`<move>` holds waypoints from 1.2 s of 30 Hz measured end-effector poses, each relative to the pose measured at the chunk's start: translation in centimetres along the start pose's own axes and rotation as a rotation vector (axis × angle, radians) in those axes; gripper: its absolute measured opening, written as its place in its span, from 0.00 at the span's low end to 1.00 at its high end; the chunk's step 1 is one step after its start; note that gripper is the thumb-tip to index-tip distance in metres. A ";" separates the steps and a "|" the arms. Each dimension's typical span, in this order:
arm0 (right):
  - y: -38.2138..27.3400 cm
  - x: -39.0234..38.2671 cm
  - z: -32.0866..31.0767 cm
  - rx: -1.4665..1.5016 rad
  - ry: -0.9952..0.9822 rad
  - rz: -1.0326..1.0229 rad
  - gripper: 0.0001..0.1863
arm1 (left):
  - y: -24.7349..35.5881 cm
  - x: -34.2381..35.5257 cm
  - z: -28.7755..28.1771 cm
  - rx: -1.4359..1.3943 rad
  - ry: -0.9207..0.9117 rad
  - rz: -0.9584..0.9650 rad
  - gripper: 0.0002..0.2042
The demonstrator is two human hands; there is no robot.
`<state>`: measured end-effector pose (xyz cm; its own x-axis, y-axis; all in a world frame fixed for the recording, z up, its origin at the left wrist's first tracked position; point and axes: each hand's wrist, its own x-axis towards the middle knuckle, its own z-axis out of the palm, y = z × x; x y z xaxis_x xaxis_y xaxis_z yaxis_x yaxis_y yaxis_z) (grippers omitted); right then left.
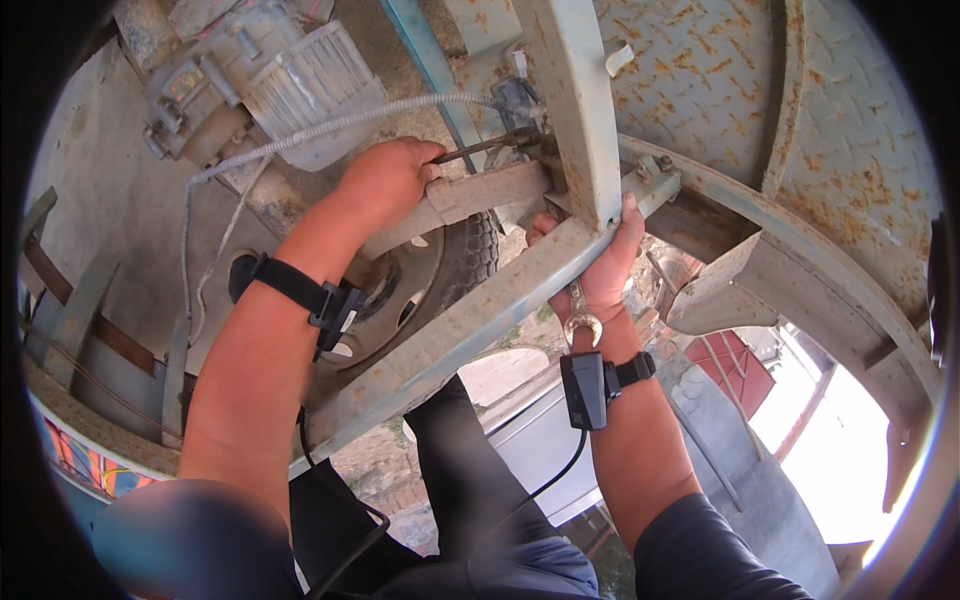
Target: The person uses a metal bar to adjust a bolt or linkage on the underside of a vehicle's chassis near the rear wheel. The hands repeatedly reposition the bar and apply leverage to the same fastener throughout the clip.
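My left hand point(385, 182) is closed around the near end of a dark, slim wrench point(488, 147). The wrench's far end meets the joint by the bracket point(549, 160) at the foot of an upright steel beam point(580, 110). My right hand point(608, 262) reaches up from below behind the slanted frame rail point(470, 278), its fingers partly hidden by the metal. In its grip is an open-ended wrench point(581, 322), the jaw end hanging down over my wrist. A flat leaf spring point(480, 193) runs leftward from the bracket, just under my left hand.
A tyred wheel point(425, 275) lies below the rail. A finned motor housing point(310, 95) with a ribbed cable conduit point(330, 124) is at upper left. Rusty tread plate point(700, 80) and a curved steel rim point(830, 270) are on the right. A black cable point(565, 470) hangs from my right wrist strap.
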<state>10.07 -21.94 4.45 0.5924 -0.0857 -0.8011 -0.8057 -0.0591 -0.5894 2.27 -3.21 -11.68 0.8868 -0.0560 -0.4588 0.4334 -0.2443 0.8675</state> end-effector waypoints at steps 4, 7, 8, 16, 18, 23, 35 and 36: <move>0.2 0.0 0.0 0.044 0.028 0.013 0.41 | 0.0 -0.4 -0.2 0.033 0.022 0.032 0.14; -0.1 0.1 0.3 -0.022 0.022 -0.016 0.44 | 0.6 -0.6 -1.0 0.098 0.046 0.026 0.13; -0.1 0.0 0.3 -0.064 0.014 -0.032 0.45 | 0.7 -0.8 -1.2 0.122 0.048 0.034 0.13; 0.2 0.6 -0.2 0.037 0.052 -0.014 0.40 | 7.7 -5.3 -3.3 0.324 -0.032 -0.044 0.13; 0.1 0.5 -0.1 0.026 0.041 -0.009 0.40 | 11.5 -6.1 -3.8 0.325 -0.068 -0.105 0.14; 0.0 0.8 -0.7 -0.015 -0.022 0.033 0.43 | 13.8 -6.3 -4.0 0.270 -0.106 -0.207 0.16; 0.3 0.5 -0.5 0.088 0.022 0.030 0.35 | 12.3 -6.7 -5.7 0.118 -0.172 -0.304 0.16; 0.3 0.7 -0.5 0.083 0.010 0.029 0.35 | 12.3 -6.9 -5.4 0.110 -0.149 -0.310 0.16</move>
<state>10.19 -22.52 3.77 0.5685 -0.0961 -0.8170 -0.8191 0.0262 -0.5731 2.29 -0.60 3.17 0.6789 -0.1018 -0.7271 0.6511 -0.3741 0.6603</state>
